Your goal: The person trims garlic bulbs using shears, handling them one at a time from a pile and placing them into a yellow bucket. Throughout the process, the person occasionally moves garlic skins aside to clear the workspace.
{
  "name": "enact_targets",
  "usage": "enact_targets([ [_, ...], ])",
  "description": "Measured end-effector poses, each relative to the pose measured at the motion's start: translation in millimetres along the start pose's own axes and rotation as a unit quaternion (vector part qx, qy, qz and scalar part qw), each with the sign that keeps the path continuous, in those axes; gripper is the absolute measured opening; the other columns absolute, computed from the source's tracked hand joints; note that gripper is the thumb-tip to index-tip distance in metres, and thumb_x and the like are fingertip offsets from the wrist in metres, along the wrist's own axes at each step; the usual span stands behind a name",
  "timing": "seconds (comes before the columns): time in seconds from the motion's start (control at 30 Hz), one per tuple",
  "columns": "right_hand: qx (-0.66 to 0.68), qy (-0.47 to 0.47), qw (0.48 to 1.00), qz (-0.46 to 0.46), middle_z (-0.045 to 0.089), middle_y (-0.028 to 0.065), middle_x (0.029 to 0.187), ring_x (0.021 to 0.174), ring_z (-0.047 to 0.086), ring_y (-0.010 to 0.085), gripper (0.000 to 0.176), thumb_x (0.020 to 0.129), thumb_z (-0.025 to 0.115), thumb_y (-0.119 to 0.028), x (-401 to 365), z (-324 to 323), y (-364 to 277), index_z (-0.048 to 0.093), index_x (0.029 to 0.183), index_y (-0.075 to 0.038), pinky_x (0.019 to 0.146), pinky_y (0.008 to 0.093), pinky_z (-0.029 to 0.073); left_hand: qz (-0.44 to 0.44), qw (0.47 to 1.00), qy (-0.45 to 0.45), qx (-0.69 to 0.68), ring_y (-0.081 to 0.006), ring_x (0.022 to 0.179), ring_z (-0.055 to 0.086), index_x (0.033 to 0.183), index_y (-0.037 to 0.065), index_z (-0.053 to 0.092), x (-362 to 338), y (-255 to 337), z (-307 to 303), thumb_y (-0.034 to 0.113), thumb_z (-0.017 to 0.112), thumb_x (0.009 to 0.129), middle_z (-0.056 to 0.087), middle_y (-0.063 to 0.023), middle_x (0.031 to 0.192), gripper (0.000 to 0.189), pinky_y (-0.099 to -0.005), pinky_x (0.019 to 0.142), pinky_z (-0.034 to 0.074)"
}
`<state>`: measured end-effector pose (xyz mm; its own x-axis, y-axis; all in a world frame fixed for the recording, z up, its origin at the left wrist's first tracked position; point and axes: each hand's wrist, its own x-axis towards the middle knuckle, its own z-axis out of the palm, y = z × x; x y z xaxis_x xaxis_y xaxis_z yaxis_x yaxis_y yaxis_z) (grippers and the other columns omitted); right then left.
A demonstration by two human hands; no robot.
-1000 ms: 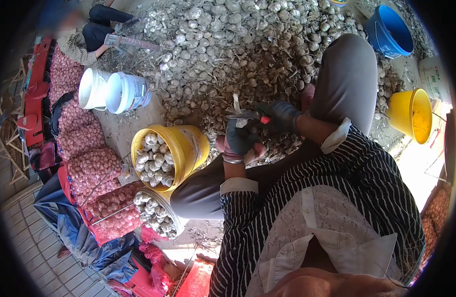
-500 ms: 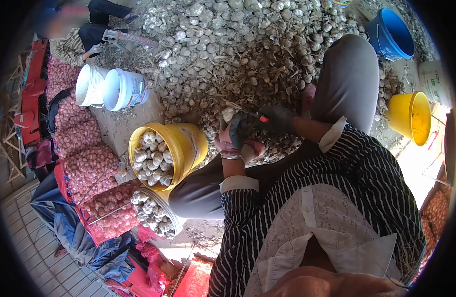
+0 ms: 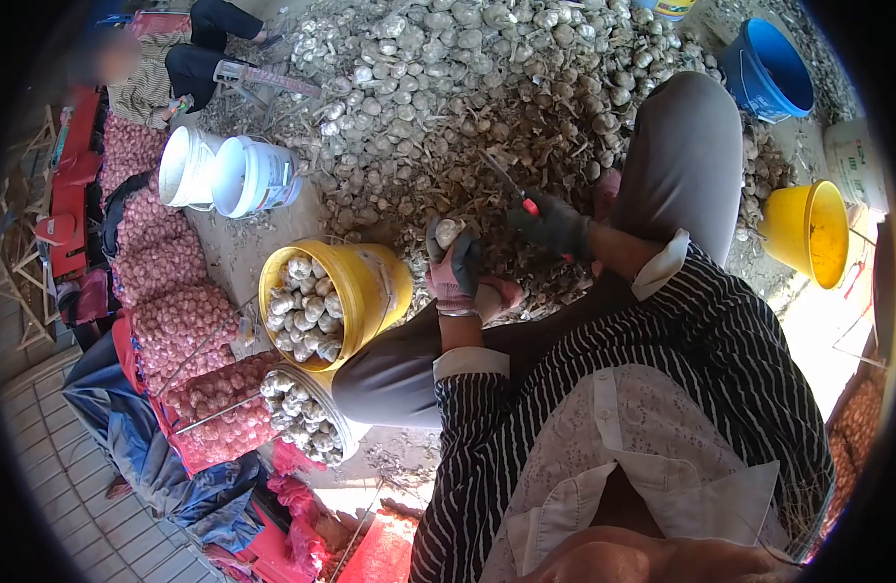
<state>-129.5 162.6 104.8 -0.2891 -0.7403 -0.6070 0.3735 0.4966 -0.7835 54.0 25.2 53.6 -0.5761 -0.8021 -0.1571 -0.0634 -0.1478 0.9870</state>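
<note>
From the head camera, here's the left hand [image 3: 454, 267] in a pink-and-dark-grey glove, fingers curled round a pale, round garlic bulb [image 3: 449, 231] that pokes up at the top of the grip. Just beside it, the right hand [image 3: 553, 229], dark-gloved, has its fingers closed on red-handled metal shears [image 3: 503, 175], the narrow blades angled up and away, well clear of the bulb. Both hands work low between the bent knees in grey trousers [image 3: 686, 170], and ahead spreads a broad heap of garlic [image 3: 399, 83], dry brown stalks strewn across its near side. By the left knee, a tilted yellow plastic bucket [image 3: 382, 282] shows plenty of bulbs inside, and right next to it sits a round white bucket [image 3: 351, 437], also loaded with bulbs. Farther left, red mesh sacks [image 3: 186, 325] packed with garlic line up in a row. And top left, a co-worker [image 3: 142, 92] in a striped top sits near two white pails [image 3: 258, 175].
</note>
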Motion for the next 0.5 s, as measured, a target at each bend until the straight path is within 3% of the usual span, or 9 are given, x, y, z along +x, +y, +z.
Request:
enact_targets([
  [0.03, -0.147, 0.029, 0.984, -0.095, 0.063, 0.0179, 0.083, 0.078, 0.062, 0.0362, 0.039, 0.08, 0.067, -0.038, -2.6, -4.2, 1.8, 0.057, 0.1, -0.007, 0.067, 0.0442, 0.047, 0.154, 0.957, -0.005, 0.244, -0.0286, 0.105, 0.06, 0.092, 0.008, 0.066, -2.3, 21.9, 9.3, 0.004, 0.067, 0.074, 0.061, -0.0138, 0.114, 0.019, -0.0353, 0.086, 0.051],
  [0.07, -0.29, 0.058, 0.937, -0.186, 0.063, 0.0175, 0.083, 0.077, 0.062, 0.036, 0.039, 0.08, 0.067, -0.037, -3.3, -6.7, 4.1, 0.057, 0.103, -0.007, 0.067, 0.045, 0.047, 0.295, 0.834, -0.013, 0.466, -0.0284, 0.108, 0.058, 0.099, 0.007, 0.065, -2.8, 27.8, 12.2, 0.002, 0.067, 0.072, 0.058, -0.0156, 0.12, 0.028, -0.0351, 0.089, 0.049],
  [0.1, -0.289, 0.057, 0.938, -0.182, 0.063, 0.0175, 0.083, 0.077, 0.062, 0.036, 0.039, 0.08, 0.067, -0.037, -3.1, -6.2, 6.1, 0.057, 0.103, -0.007, 0.067, 0.045, 0.047, 0.291, 0.835, -0.016, 0.467, -0.0284, 0.108, 0.058, 0.099, 0.007, 0.065, -1.7, 25.0, 11.4, 0.002, 0.067, 0.072, 0.058, -0.0156, 0.12, 0.028, -0.0351, 0.089, 0.049],
  [0.13, -0.361, 0.065, 0.904, -0.221, 0.062, 0.0177, 0.079, 0.073, 0.061, 0.0361, 0.046, 0.08, 0.067, -0.039, -4.5, -4.3, 5.6, 0.053, 0.111, -0.008, 0.064, 0.0454, 0.047, 0.105, 0.985, -0.036, 0.133, -0.0288, 0.11, 0.057, 0.108, 0.007, 0.061, 0.5, 18.7, 9.6, 0.002, 0.068, 0.071, 0.056, -0.0167, 0.123, 0.038, -0.0354, 0.092, 0.047],
  [0.17, -0.432, 0.072, 0.861, -0.258, 0.061, 0.018, 0.075, 0.069, 0.061, 0.0362, 0.053, 0.08, 0.067, -0.04, -5.3, -2.2, 4.7, 0.05, 0.119, -0.008, 0.061, 0.0457, 0.046, -0.098, 0.969, -0.048, -0.223, -0.0292, 0.112, 0.056, 0.117, 0.007, 0.057, 3.0, 11.9, 8.5, 0.002, 0.07, 0.069, 0.053, -0.0179, 0.126, 0.05, -0.0356, 0.094, 0.045],
  [0.2, -0.433, 0.071, 0.862, -0.255, 0.061, 0.018, 0.075, 0.069, 0.061, 0.0362, 0.053, 0.08, 0.067, -0.04, -6.1, -1.8, 3.3, 0.05, 0.119, -0.008, 0.061, 0.0457, 0.046, -0.101, 0.968, -0.047, -0.225, -0.0292, 0.112, 0.056, 0.117, 0.007, 0.057, 6.1, 4.0, 10.0, 0.002, 0.07, 0.069, 0.053, -0.0179, 0.126, 0.05, -0.0356, 0.094, 0.045],
  [0.27, -0.489, 0.069, 0.844, -0.211, 0.063, 0.0195, 0.086, 0.08, 0.062, 0.0362, 0.058, 0.077, 0.067, -0.038, -17.0, -0.9, -15.2, 0.048, 0.121, -0.005, 0.069, 0.0471, 0.048, 0.039, 0.977, 0.071, 0.196, -0.0235, 0.105, 0.06, 0.121, 0.008, 0.056, 8.1, 10.1, 23.3, 0.014, 0.072, 0.075, 0.063, -0.01, 0.112, 0.049, -0.0332, 0.088, 0.048],
  [0.37, -0.561, 0.035, 0.8, -0.211, 0.063, 0.0185, 0.087, 0.08, 0.063, 0.0353, 0.066, 0.072, 0.069, -0.037, -11.8, -7.2, -20.6, 0.047, 0.124, -0.004, 0.068, 0.0466, 0.048, 0.043, 0.923, 0.1, 0.368, -0.0218, 0.103, 0.06, 0.121, 0.004, 0.056, 1.4, 30.1, 31.2, 0.015, 0.076, 0.073, 0.063, -0.0102, 0.112, 0.053, -0.0327, 0.089, 0.047],
  [0.5, -0.617, 0.051, 0.757, -0.209, 0.063, 0.0167, 0.09, 0.081, 0.063, 0.0343, 0.067, 0.069, 0.069, -0.035, -11.0, -2.8, -19.1, 0.047, 0.125, -0.004, 0.068, 0.0468, 0.048, 0.006, 0.95, 0.062, 0.307, -0.0201, 0.103, 0.061, 0.121, 0.002, 0.055, 2.7, 30.4, 24.6, 0.014, 0.075, 0.073, 0.063, -0.0113, 0.114, 0.053, -0.0325, 0.089, 0.047],
])
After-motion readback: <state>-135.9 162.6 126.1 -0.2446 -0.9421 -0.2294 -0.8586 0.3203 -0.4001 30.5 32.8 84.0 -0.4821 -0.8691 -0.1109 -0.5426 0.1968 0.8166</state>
